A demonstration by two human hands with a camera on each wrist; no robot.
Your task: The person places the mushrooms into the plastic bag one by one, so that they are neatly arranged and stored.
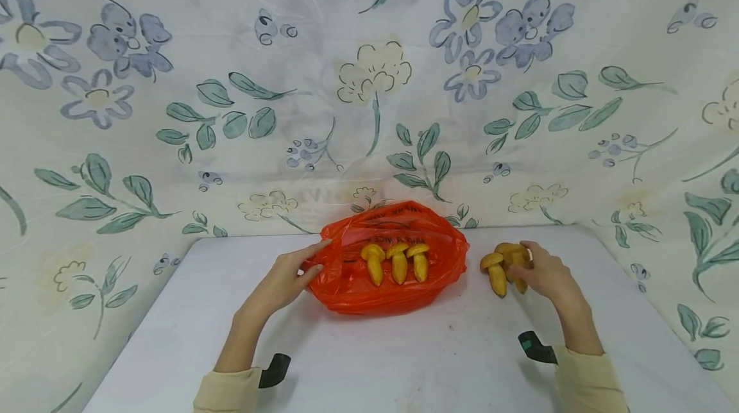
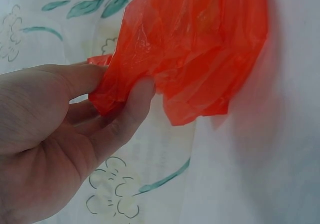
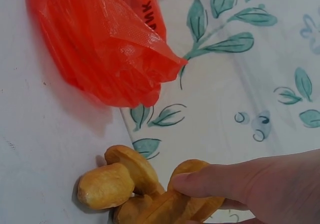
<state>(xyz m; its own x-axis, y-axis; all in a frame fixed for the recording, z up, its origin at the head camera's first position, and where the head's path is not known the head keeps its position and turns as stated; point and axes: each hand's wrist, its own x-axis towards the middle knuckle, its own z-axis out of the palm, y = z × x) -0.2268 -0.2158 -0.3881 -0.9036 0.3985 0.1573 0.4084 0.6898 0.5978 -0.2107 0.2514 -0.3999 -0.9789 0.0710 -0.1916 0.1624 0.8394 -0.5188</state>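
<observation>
A red plastic bag (image 1: 346, 301) lies open on the table, with three yellow-brown mushrooms (image 1: 399, 263) side by side in it. My left hand (image 1: 287, 278) holds the bag's left edge; the left wrist view shows the crumpled plastic (image 2: 195, 79) between thumb and fingers. To the right of the bag, my right hand (image 1: 545, 270) grips a mushroom (image 3: 192, 169), its thumb pressed on it near the cap. Right against that one lies another mushroom (image 1: 495, 274) on the table, its stem (image 3: 106, 186) toward the camera. My right fingers are partly hidden behind the held mushroom.
The white table (image 1: 369, 362) carries the bag and mushrooms. Behind its far edge hangs a floral cloth (image 1: 323, 105). A black wrist device (image 1: 274, 371) sticks out by the left sleeve and another black wrist device (image 1: 537, 347) by the right.
</observation>
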